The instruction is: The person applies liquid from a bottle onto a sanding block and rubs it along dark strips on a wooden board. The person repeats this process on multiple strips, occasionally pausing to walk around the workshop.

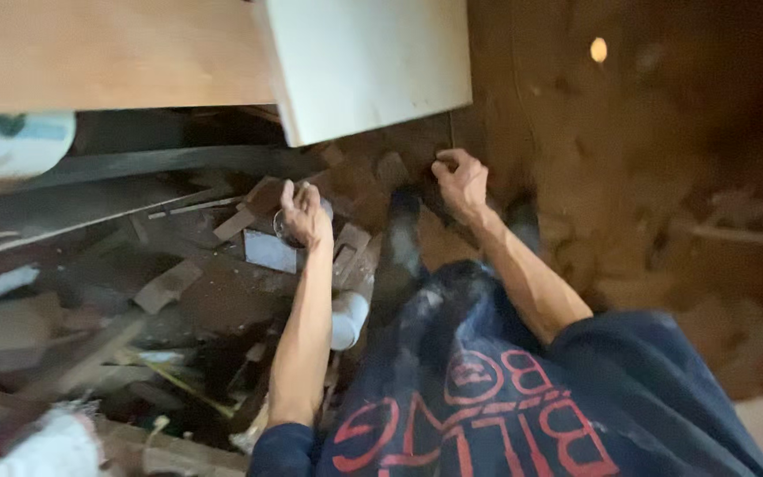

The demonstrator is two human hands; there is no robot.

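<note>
While both arms were stretched down toward a littered floor, the scene was recorded as follows.

Left hand (305, 215): was curled over a small round thing (283, 231), seemingly glass or metal; the fingers were bent around it, but it could not be told through the blur whether it was truly gripped.

Right hand (461, 183): was held knuckles up with fingers bent, the fingertips pressed to a dark scrap (430, 196) on the floor; a firm grip could not be told.

Wood offcuts (169, 284): were scattered just below and left of the left fingers.

Pale board (373, 66): was seen above both sets of fingers.

White pipe end (348, 320): was lying beside the left forearm, below the fingers.

Shoe (402, 243): was placed between the two hands.
</note>
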